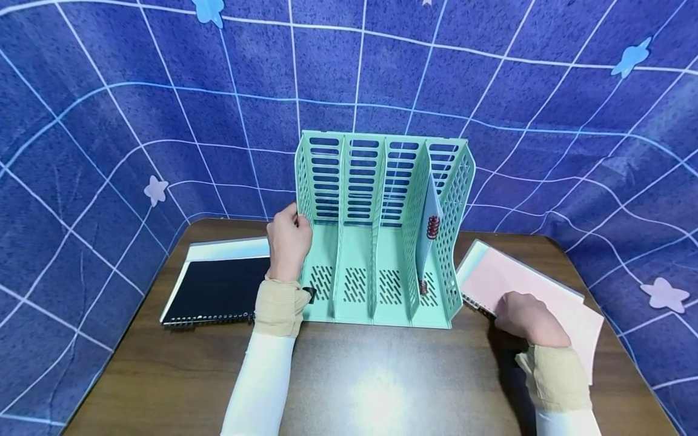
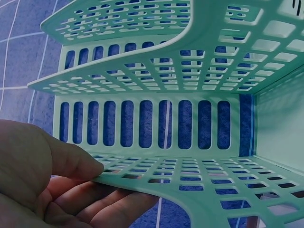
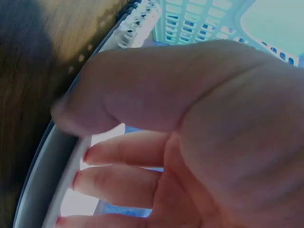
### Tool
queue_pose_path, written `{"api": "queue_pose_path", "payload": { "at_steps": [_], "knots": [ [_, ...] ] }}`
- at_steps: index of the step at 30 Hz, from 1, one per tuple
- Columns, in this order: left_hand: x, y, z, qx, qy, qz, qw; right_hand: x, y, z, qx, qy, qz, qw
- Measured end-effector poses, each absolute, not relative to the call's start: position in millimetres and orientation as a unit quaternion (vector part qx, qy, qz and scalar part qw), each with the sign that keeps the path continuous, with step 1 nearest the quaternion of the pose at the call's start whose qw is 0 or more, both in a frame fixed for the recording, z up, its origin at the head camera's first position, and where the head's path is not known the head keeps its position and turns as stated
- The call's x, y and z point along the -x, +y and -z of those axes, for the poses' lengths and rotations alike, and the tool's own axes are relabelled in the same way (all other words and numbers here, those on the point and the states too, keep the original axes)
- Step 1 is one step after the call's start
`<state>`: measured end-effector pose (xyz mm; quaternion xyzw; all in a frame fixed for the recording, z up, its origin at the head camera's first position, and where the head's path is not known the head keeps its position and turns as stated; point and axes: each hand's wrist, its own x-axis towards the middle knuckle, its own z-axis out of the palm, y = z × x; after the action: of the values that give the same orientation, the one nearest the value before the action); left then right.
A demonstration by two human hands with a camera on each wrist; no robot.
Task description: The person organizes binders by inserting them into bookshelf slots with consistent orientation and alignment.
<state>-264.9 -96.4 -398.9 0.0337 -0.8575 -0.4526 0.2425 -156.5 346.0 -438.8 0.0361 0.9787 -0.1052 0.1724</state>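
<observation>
A mint-green file organizer with upright perforated dividers stands in the middle of the table. My left hand grips the front edge of its left side wall, with the thumb on the inner face and fingers underneath. In its rightmost compartment a thin blue notebook with red spiral binding stands upright. At the right, my right hand pinches the near edge of a pink spiral notebook. The right wrist view shows the thumb and fingers on opposite sides of that edge.
A black-covered spiral notebook lies on a pale one at the left of the brown wooden table. Another pale blue-edged notebook lies beneath the pink one. Blue star-patterned cloth hangs behind the table.
</observation>
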Motion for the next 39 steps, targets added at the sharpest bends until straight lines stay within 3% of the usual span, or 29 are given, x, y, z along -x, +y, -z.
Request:
{"api": "queue_pose_path", "payload": {
  "at_steps": [23, 29, 39],
  "knots": [
    [265, -98, 397, -0.035, -0.854, 0.46, 0.24, 156, 364, 423, -0.01, 0.985, 0.109, 0.133],
    [265, -97, 398, -0.036, -0.857, 0.456, 0.238, 146, 368, 409, -0.006, 0.99, 0.123, 0.072],
    [265, -97, 397, -0.034, -0.854, 0.462, 0.236, 126, 368, 381, -0.025, 0.984, 0.145, -0.095]
  ]
}}
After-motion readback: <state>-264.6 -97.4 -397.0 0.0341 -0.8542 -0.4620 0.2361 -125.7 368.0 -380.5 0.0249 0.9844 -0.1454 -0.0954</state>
